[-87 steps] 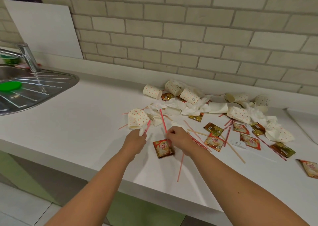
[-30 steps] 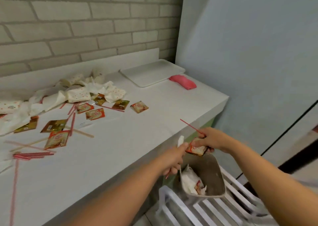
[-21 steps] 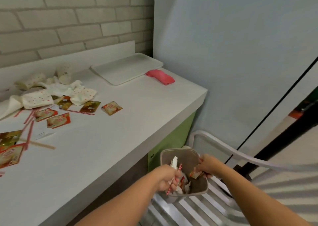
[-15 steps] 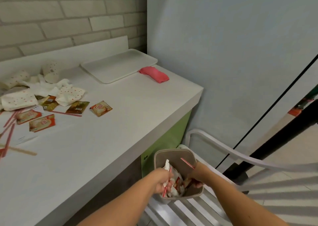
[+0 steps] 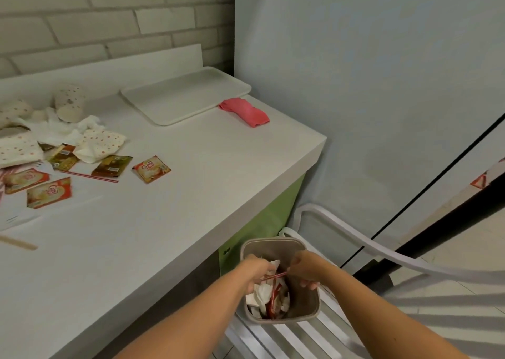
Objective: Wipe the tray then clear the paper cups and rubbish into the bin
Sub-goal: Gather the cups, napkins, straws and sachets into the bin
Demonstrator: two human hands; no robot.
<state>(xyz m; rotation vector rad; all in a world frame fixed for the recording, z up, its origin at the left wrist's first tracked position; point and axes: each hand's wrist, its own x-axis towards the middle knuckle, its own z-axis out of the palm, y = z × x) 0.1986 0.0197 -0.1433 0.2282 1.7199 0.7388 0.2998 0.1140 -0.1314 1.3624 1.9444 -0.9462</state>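
Observation:
The grey bin (image 5: 306,308) stands on a white chair below the counter's end, with napkins, sachets and red straws in it. My left hand (image 5: 255,272) and my right hand (image 5: 306,270) are both over its mouth, fingers curled. A red straw (image 5: 274,275) spans between them, each end pinched by a hand. The white tray (image 5: 185,96) lies bare at the counter's back right corner, with a pink cloth (image 5: 244,112) beside it. Dotted paper cups (image 5: 68,103), crumpled napkins (image 5: 58,129) and sachets (image 5: 151,168) lie at the counter's left.
The white slatted chair (image 5: 355,245) has its curved backrest rail to the right of the bin. A pale wall panel rises right of the counter. A wooden stirrer (image 5: 19,242) and another red straw (image 5: 91,176) lie on the counter (image 5: 191,194).
I turned from the rubbish pile to the bin with straws, a napkin and a sachet in hand. The sachet has left my right hand and my hands have come closer over the bin.

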